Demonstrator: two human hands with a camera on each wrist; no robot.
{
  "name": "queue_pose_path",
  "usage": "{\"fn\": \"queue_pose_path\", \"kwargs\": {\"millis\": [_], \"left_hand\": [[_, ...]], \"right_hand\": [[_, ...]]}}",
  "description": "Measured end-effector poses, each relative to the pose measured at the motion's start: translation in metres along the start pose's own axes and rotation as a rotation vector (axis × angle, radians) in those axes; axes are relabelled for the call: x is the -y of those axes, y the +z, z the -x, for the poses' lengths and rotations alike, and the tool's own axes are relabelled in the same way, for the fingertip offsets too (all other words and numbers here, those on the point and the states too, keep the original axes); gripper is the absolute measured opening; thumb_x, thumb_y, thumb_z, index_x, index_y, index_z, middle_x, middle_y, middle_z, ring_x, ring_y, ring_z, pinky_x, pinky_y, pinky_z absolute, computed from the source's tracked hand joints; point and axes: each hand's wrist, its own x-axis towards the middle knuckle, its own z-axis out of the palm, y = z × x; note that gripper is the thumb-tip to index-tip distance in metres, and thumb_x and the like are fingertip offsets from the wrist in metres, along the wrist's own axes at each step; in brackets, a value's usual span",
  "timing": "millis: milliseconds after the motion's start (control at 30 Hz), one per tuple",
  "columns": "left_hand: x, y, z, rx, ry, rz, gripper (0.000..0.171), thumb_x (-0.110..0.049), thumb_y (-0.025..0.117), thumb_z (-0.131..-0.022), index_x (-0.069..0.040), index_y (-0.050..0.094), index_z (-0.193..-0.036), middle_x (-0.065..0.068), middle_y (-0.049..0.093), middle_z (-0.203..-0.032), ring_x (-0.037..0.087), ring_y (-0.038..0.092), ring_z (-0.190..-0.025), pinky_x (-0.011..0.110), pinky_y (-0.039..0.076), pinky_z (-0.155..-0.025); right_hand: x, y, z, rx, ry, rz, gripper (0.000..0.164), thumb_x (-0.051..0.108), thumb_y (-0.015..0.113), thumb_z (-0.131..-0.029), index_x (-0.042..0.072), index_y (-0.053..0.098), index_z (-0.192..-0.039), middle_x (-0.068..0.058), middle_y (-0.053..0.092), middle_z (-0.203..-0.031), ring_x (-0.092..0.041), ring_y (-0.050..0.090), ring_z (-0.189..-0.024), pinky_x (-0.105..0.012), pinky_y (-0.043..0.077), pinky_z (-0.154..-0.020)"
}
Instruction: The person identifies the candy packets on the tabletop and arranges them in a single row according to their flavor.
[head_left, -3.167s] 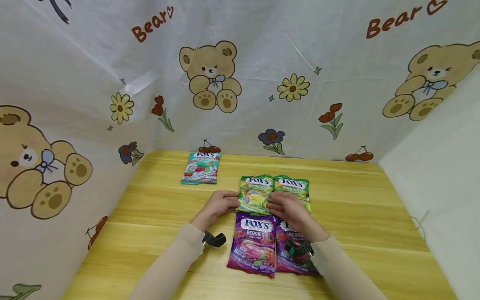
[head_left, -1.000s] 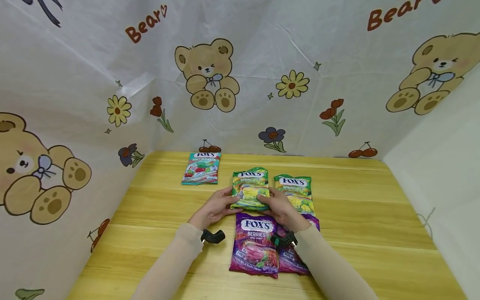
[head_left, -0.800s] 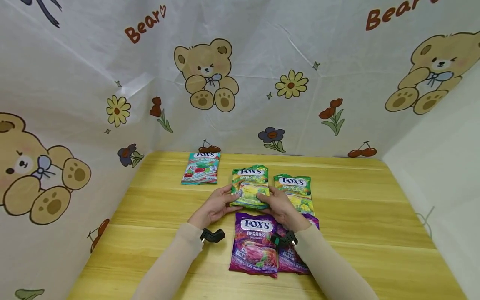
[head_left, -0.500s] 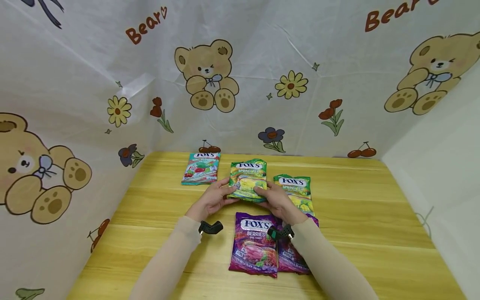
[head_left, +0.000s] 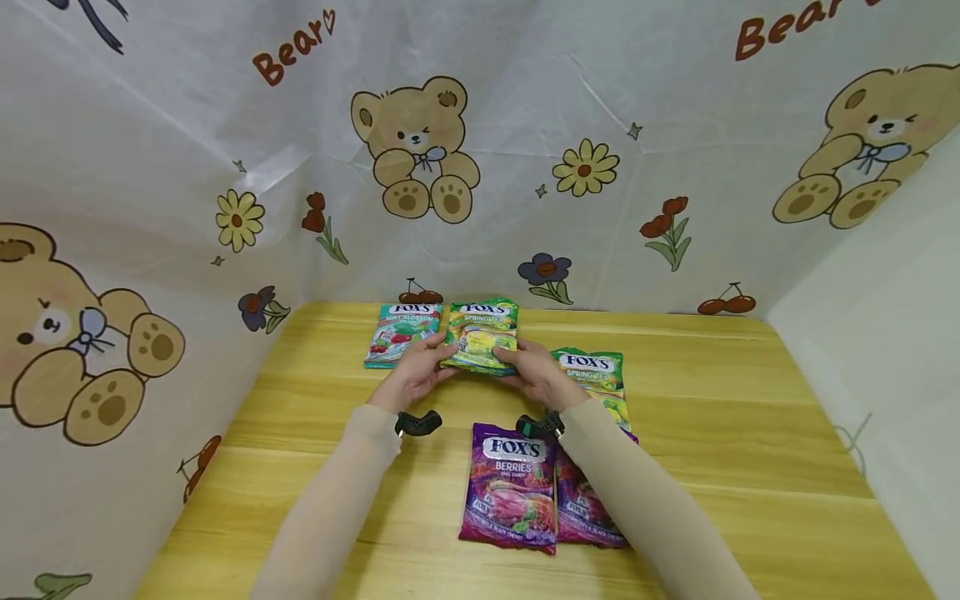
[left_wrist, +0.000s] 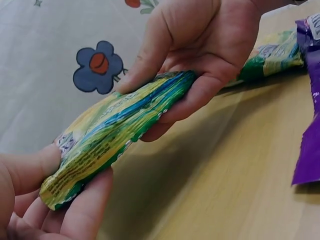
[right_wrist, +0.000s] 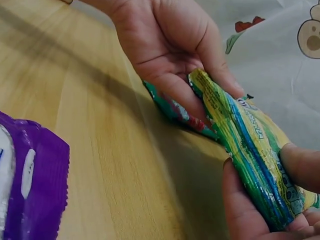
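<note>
Both hands hold a green and yellow candy bag labelled Spring Tea (head_left: pixel 482 333) by its lower corners. My left hand (head_left: pixel 414 368) pinches the left side, thumb on top and fingers beneath. On the other side my right hand (head_left: pixel 542 373) grips it the same way. In the left wrist view the held bag (left_wrist: pixel 120 130) is tilted, with a shadow on the table below it. A teal Mint Blossom candy bag (head_left: pixel 403 332) lies right beside it, partly behind my left hand. A second Spring Tea bag (head_left: pixel 596 379) lies to the right, partly hidden by my right arm.
Two purple Berries candy bags lie side by side nearer me, the left one (head_left: pixel 510 492) in full view and the right one (head_left: pixel 588 508) partly under my right forearm. A white bear-print cloth (head_left: pixel 480 250) rises behind the wooden table (head_left: pixel 360 500).
The held Spring Tea bag has been lifted from its place above the left Berries bag and carried back and left, beside the Mint Blossom bag. Both hands moved with it.
</note>
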Motion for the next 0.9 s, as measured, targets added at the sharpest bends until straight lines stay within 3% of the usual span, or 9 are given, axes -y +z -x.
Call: {"fn": "queue_pose_path", "kwargs": {"millis": [200, 500, 700, 900], "left_hand": [[-0.005, -0.004, -0.007, -0.056, -0.004, 0.006, 0.06, -0.009, 0.055, -0.107, -0.012, 0.033, -0.162, 0.013, 0.043, -0.161, 0.03, 0.054, -0.139, 0.038, 0.056, -0.103], [-0.006, -0.008, -0.017, -0.068, -0.018, -0.031, 0.061, 0.0, 0.049, -0.107, -0.008, 0.028, -0.163, 0.017, 0.032, -0.167, 0.032, 0.048, -0.144, 0.043, 0.049, -0.113], [-0.004, -0.01, -0.019, -0.096, -0.02, -0.062, 0.062, 0.0, 0.05, -0.106, -0.006, 0.026, -0.163, 0.01, 0.018, -0.173, 0.032, 0.037, -0.152, 0.046, 0.045, -0.118], [-0.008, -0.013, -0.016, -0.14, -0.026, -0.09, 0.061, -0.002, 0.052, -0.106, -0.009, 0.031, -0.162, 0.011, 0.02, -0.172, 0.031, 0.038, -0.151, 0.045, 0.045, -0.118]], "right_hand": [[0.002, 0.007, -0.016, 0.002, 0.005, -0.027, 0.053, 0.013, 0.061, -0.105, 0.009, 0.043, -0.155, -0.019, 0.057, -0.144, -0.026, 0.064, -0.121, -0.033, 0.061, -0.096], [0.0, 0.012, -0.033, -0.006, 0.044, -0.06, 0.053, 0.011, 0.057, -0.106, 0.006, 0.04, -0.156, -0.019, 0.053, -0.148, -0.031, 0.056, -0.134, -0.041, 0.053, -0.11], [-0.002, 0.015, -0.039, -0.041, 0.054, -0.03, 0.054, 0.013, 0.058, -0.106, 0.008, 0.04, -0.156, -0.018, 0.055, -0.147, -0.029, 0.058, -0.131, -0.04, 0.053, -0.109], [-0.002, 0.021, -0.045, -0.054, 0.051, 0.007, 0.055, 0.014, 0.06, -0.105, 0.009, 0.041, -0.156, -0.017, 0.056, -0.145, -0.027, 0.06, -0.126, -0.038, 0.056, -0.105]]}}
